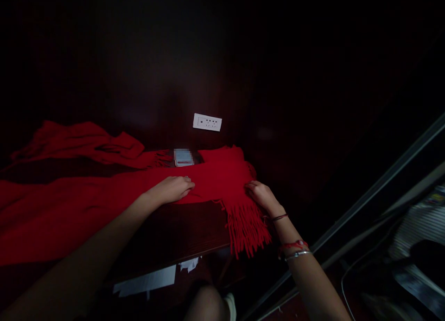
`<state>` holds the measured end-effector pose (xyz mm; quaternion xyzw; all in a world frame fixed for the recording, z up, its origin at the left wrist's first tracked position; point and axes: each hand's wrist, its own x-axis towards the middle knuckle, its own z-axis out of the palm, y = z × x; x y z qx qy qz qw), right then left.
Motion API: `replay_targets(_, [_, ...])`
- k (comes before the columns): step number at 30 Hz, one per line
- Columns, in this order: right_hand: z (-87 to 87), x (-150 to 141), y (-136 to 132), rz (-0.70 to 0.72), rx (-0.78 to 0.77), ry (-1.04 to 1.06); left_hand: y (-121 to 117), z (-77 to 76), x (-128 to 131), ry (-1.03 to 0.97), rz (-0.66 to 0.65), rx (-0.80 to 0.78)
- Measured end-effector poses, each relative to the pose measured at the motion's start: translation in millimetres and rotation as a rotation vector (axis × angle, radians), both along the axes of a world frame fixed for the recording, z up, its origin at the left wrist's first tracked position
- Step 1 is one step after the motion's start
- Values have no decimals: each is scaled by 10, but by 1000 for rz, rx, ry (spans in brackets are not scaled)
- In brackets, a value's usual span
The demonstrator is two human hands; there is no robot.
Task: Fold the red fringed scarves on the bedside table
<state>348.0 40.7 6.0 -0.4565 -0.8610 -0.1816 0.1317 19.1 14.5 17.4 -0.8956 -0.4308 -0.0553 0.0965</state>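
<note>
A long red scarf (215, 179) lies across the dark table, its fringed end (245, 228) hanging over the front edge at the right. My left hand (177, 187) rests on the scarf near its front edge, fingers curled together against the cloth. At the scarf's right edge, just above the fringe, my right hand (262, 194) is closed with its fingertips on the fabric. Another stretch of red fringed cloth (90, 142) lies bunched at the back left. Whether it joins the scarf under my hands is unclear.
Behind the scarf sits a small pale blue item (183, 157), partly blurred. A white power socket (207, 122) is set in the dark back panel. White papers (149, 281) show below the table (194, 233). A striped pale thing (422, 228) stands at the right.
</note>
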Motion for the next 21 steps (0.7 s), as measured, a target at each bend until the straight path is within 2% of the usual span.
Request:
replay_targets(4, [32, 13, -56, -109, 47, -20, -2, 60, -58, -46, -12, 41])
replay_targets(10, [10, 57, -112, -156, 122, 95, -95, 179, -81, -67, -81, 0])
replay_targets(17, [-119, 33, -149, -143, 54, 57, -94, -2, 22, 35, -39, -104])
replay_targets(21, [-134, 33, -155, -145, 39, 72, -76, -31, 12, 10, -42, -153])
